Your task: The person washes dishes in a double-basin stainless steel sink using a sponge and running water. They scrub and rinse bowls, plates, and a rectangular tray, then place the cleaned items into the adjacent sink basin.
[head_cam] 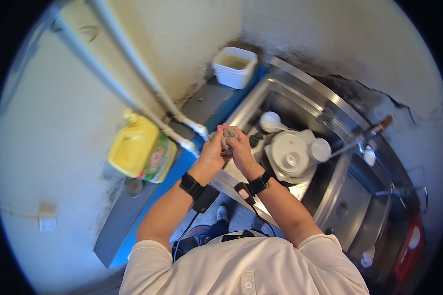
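Note:
A crumpled grey cloth (227, 137) is bunched between both of my hands, above the left rim of the stainless steel sink (239, 117). My left hand (211, 151) grips it from the left, and my right hand (242, 149) presses it from the right with the thumb on top. Part of the cloth is hidden by my fingers. Just right of my hands, the sink basin holds a stack of white dishes (282, 147) with a small clear lid or bowl (291, 160) on top. A white ladle or cup (270, 121) lies behind the stack.
A yellow jug (134, 145) stands on a ledge at left, near white pipes (144, 77). Behind is a white square bucket (234, 68) with liquid. A faucet (361, 142) reaches over the sink; a second basin (349, 199) lies right, near a red container (409, 247).

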Motion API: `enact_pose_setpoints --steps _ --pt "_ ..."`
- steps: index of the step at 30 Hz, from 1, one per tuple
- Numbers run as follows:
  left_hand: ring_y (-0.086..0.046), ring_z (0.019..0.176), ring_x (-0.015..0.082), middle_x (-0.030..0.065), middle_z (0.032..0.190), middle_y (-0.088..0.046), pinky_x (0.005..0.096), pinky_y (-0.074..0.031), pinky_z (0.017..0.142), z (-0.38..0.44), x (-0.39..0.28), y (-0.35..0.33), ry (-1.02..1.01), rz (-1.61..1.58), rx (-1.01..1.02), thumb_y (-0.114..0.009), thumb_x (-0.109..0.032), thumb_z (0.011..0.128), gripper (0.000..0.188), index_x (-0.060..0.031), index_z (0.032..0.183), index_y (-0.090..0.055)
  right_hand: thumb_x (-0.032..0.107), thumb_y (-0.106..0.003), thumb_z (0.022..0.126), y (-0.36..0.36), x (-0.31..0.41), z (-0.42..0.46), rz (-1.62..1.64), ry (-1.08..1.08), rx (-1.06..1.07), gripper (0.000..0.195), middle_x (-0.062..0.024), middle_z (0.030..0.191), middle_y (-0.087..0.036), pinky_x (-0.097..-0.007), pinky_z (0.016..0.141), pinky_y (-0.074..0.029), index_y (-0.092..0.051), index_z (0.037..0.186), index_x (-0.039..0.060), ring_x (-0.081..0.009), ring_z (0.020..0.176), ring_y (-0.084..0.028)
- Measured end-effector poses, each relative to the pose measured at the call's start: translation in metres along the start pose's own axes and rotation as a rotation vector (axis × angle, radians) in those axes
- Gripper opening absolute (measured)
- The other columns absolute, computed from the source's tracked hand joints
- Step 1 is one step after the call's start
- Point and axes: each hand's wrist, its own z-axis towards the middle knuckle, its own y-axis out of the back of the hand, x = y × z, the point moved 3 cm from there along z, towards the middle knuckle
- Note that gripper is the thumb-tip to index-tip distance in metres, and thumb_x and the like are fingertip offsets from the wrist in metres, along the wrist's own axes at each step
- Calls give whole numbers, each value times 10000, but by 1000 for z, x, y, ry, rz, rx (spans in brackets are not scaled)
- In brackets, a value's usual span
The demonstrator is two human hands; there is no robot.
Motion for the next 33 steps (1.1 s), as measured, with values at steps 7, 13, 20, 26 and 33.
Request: enact_pose_setpoints --steps 7,13,20,26,33 --pt "-578 1023 198 115 1137 -607 308 -448 877 23 136 -101 -508 551 254 -455 -133 906 311 11 1154 -578 455 -391 971 149 11 -70 400 -107 -384 504 -29 1136 -533 -308 906 -413 -359 1389 174 -134 1025 -520" --pt "-350 1319 341 226 1336 -466 376 -322 1050 29 233 -178 -640 866 392 -402 -252 961 430 18 1286 -482 319 -441 957 237 42 -123 545 -213 -587 303 -38 995 -576 -299 824 -449 -543 1087 65 -159 936 -547" --pt "-454 1218 296 217 1344 -451 344 -333 1026 6 283 -216 -664 1016 518 -453 -120 921 349 -24 1252 -508 437 -449 939 310 56 -148 607 -123 -732 397 -84 1050 -580 -325 843 -478 -519 1084 74 -202 986 -574" --pt "-520 1042 292 174 1086 -531 352 -405 911 51 281 -235 -568 1261 416 -492 -174 923 241 0 1085 -528 298 -429 973 313 41 -139 715 -115 -588 286 -60 1104 -578 -322 873 -465 -539 1097 65 -197 1004 -570" --pt "-352 1331 262 186 1420 -385 317 -304 1053 51 294 -221 -276 986 656 -425 -68 898 469 -29 1366 -407 379 -464 925 343 35 -136 577 -92 -968 360 -53 1111 -571 -327 900 -433 -544 1108 79 -186 1014 -545"
